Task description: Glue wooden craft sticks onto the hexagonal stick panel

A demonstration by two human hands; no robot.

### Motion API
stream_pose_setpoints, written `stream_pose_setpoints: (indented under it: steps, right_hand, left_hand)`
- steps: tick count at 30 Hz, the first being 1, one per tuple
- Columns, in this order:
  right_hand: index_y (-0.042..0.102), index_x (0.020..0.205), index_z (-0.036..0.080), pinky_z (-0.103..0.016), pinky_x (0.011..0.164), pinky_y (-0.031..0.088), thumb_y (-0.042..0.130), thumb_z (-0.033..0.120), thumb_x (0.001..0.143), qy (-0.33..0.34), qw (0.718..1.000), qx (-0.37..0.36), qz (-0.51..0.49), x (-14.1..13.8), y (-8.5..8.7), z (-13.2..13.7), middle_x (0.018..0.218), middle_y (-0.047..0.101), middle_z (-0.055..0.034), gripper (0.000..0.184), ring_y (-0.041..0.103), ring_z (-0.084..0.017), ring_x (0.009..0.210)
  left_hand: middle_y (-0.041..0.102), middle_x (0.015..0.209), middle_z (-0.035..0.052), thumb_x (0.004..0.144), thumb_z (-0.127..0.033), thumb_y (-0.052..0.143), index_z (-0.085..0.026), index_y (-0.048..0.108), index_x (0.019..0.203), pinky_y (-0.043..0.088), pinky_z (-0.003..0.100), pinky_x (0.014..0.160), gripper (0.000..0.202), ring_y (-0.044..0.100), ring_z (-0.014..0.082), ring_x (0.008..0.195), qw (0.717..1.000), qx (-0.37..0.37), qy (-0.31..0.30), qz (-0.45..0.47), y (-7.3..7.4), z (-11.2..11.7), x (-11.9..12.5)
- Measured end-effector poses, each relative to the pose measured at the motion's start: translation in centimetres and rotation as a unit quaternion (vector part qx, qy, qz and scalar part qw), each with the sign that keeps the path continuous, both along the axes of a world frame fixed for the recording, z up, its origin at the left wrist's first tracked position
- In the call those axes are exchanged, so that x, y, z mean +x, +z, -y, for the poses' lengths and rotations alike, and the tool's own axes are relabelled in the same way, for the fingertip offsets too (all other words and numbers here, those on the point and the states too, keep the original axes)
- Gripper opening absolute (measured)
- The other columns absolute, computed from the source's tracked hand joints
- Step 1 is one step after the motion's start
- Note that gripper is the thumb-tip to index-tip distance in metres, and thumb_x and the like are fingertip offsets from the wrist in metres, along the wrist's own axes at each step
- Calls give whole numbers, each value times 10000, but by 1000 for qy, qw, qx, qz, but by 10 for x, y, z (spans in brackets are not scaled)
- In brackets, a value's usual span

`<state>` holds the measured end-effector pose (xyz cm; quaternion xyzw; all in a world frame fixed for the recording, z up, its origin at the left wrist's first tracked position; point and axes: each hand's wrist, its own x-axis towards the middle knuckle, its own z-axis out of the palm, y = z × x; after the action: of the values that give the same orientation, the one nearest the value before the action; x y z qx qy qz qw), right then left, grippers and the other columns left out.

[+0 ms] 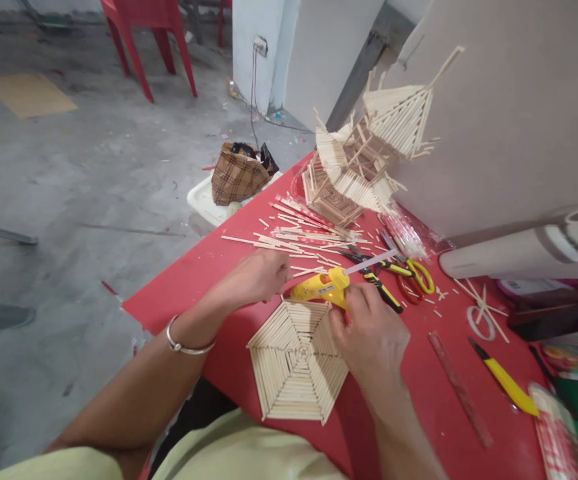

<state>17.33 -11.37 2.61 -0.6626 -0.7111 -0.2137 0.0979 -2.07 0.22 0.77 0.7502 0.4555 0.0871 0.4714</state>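
My right hand (375, 333) is wrapped round the handle of a yellow hot glue gun (319, 288), with a pale glue stick (371, 261) sticking out of its back. The gun's nozzle points left, towards my left hand (263, 275). That hand is closed, its fingers curled near the nozzle, and whatever they pinch is hidden. Just below the gun lies a many-sided flat panel of glued wooden sticks (293, 380), its rows forming a web-like pattern. Shadow from my right hand falls across its right side.
Loose sticks (289, 247) lie beyond my hands. A tiered stick model (363, 160) stands at the table's far end. Pliers (381, 290), yellow-handled scissors (421, 275), a yellow cutter knife (509, 383) and a tape ring (479, 323) lie rightward. The red table's edge (169, 293) runs along the left.
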Motion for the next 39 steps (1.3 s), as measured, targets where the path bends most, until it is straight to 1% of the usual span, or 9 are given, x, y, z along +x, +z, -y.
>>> stream_pose_setpoints:
  steps: [4,8,11,15,20,26,32,39]
  right_hand:
    - [660,949,182,-296,603,329,566,181,852,2,1000,-5,1,-4,-2,-2,827,642,-4,135,491,-143,646]
    - [661,943,187,-296,608,331,557,175,860,2,1000,-3,4,-5,-3,-2,828,642,-2,134,482,-142,642]
    - [661,932,188,-294,617,336,559,173,855,2,1000,3,3,-5,-3,-3,827,644,-4,128,475,-142,646]
    - [663,924,189,-299,598,318,556,167,847,2,1000,11,10,-5,-1,-4,802,639,-1,134,449,-141,617]
    - [665,961,181,-292,593,320,556,169,851,2,1000,7,12,-4,0,-3,839,655,-9,155,458,-136,621]
    - [660,951,185,-293,600,323,550,174,855,4,1000,3,7,-3,-1,-1,818,641,-8,146,466,-135,627]
    - [659,929,187,-297,605,328,548,173,857,5,1000,-2,-4,-3,0,0,820,642,-7,132,482,-140,642]
    - [660,946,185,-295,592,322,537,167,850,6,1000,-1,-13,-3,-1,-1,801,629,-8,157,474,-139,638]
  left_hand:
    - [660,670,19,821,-175,434,-188,524,725,319,255,490,132,536,110,462,1000,28,8,-8,3,0,-1]
    - [627,650,10,820,-145,435,-189,491,689,317,258,519,149,514,110,492,998,48,13,-26,9,0,-1]
    - [621,667,8,821,-139,449,-186,485,683,305,256,526,150,503,105,508,998,55,12,-31,10,0,0]
    - [614,670,6,829,-141,444,-188,487,690,295,262,532,152,488,108,515,998,59,9,-33,8,0,0]
    - [601,671,4,829,-139,442,-193,460,678,270,272,533,162,474,113,534,997,66,10,-38,8,-1,-1]
    - [624,726,24,830,-175,464,-191,508,687,285,284,568,151,497,141,628,994,99,3,-40,2,-2,0]
    - [642,746,30,848,-203,463,-193,532,708,285,285,568,156,497,146,629,994,102,1,-42,-1,-2,0]
    - [643,738,28,841,-204,477,-194,552,707,296,288,568,154,496,149,620,994,104,3,-43,-3,-2,-1]
